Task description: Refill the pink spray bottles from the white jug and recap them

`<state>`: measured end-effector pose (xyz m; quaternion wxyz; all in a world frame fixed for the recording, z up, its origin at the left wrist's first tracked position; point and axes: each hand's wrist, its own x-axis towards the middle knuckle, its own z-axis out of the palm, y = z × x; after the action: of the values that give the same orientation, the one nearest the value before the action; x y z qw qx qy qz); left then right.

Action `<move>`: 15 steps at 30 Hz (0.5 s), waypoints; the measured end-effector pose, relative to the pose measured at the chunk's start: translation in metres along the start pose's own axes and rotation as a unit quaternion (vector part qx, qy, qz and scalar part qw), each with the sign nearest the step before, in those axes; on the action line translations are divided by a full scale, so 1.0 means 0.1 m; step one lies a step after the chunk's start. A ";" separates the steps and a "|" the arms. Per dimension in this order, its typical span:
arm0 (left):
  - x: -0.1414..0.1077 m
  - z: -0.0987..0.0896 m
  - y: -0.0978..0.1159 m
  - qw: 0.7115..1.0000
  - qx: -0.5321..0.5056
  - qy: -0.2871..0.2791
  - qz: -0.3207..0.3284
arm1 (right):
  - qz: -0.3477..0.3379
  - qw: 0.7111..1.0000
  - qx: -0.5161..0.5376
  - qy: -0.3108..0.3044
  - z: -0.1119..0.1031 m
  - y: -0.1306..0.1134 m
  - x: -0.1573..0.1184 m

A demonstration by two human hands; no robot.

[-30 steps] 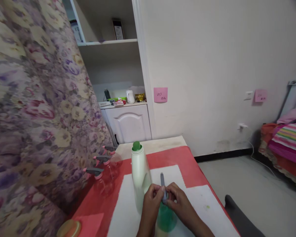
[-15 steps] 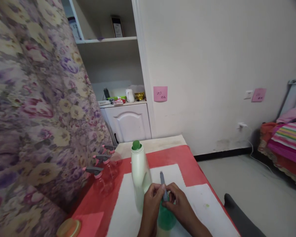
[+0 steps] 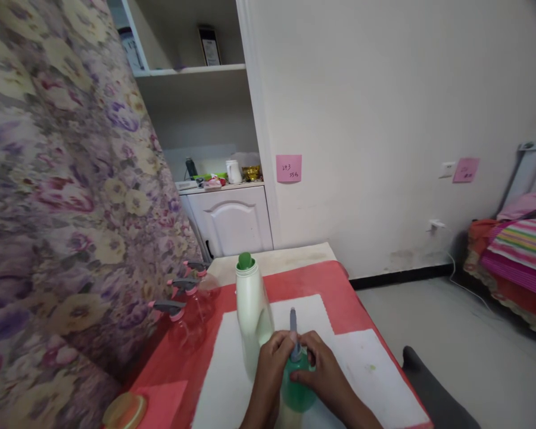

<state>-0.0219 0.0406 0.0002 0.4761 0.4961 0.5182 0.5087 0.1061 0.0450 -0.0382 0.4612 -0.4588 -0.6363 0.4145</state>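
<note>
Low in the middle, a green spray bottle (image 3: pixel 299 390) stands on white paper with its grey spray head (image 3: pixel 293 325) pointing away from me. My left hand (image 3: pixel 274 357) pinches the spray head from the left, thumb on top. From the other side my right hand (image 3: pixel 324 369) curls its fingers around the neck, its thumb against the green upper body. Both hands partly cover the neck. Just left of them rises a tall pale-green jug (image 3: pixel 251 310) with a handle; a darker green piece sits in its mouth.
Several clear spray bottles (image 3: pixel 185 330) with pink-and-grey heads line the table's left side. A round yellowish lid or jar (image 3: pixel 125 411) lies at the front left. White paper (image 3: pixel 370 369) covers part of the red tabletop (image 3: pixel 295 275). A floral curtain (image 3: pixel 71 238) hangs at left.
The spray head points more directly away than before. My right thumb has slid down from the grey neck onto the green body. The camera view has shifted slightly.
</note>
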 end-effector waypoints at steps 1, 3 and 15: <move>-0.02 0.01 0.01 1.000 -0.008 0.005 0.001 | 0.002 1.000 -0.005 0.005 0.01 0.00 -0.01; -0.04 0.04 0.00 0.999 -0.022 0.024 0.004 | 0.002 1.000 -0.013 0.009 0.01 0.01 -0.02; -0.06 0.01 -0.05 0.999 0.006 0.043 0.019 | 0.013 1.000 -0.010 0.009 0.01 0.01 -0.04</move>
<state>-0.0202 0.0344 -0.0051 0.4406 0.4861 0.5314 0.5359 0.1058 0.0417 -0.0398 0.4569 -0.4753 -0.6300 0.4104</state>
